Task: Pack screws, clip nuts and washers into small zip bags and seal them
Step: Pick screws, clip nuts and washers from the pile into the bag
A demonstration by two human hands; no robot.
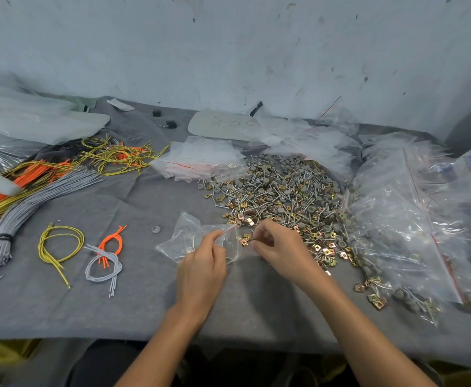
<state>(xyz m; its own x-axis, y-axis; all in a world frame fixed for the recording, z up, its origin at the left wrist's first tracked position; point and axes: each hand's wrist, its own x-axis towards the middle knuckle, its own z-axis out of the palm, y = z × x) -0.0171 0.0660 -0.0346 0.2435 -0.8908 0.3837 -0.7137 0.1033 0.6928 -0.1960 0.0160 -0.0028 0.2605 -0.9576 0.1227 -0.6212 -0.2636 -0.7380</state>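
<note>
A small clear zip bag point(189, 236) with a red seal line lies on the grey cloth in front of me. My left hand point(200, 272) pinches its mouth at the red strip. My right hand point(279, 250) pinches small hardware, which looks like a clip nut, right at the bag's opening. Behind and to the right spreads a big loose pile point(281, 191) of screws, brass-coloured clip nuts and grey washers. A stack of empty zip bags point(198, 160) lies at the pile's left edge.
Filled zip bags point(413, 219) are heaped at the right. Bundles of grey, orange and yellow cords point(33, 191) cover the left; small cord loops point(61, 247) and a lone washer point(156, 229) lie near my left hand. A wall stands behind the grey-covered table point(133, 303).
</note>
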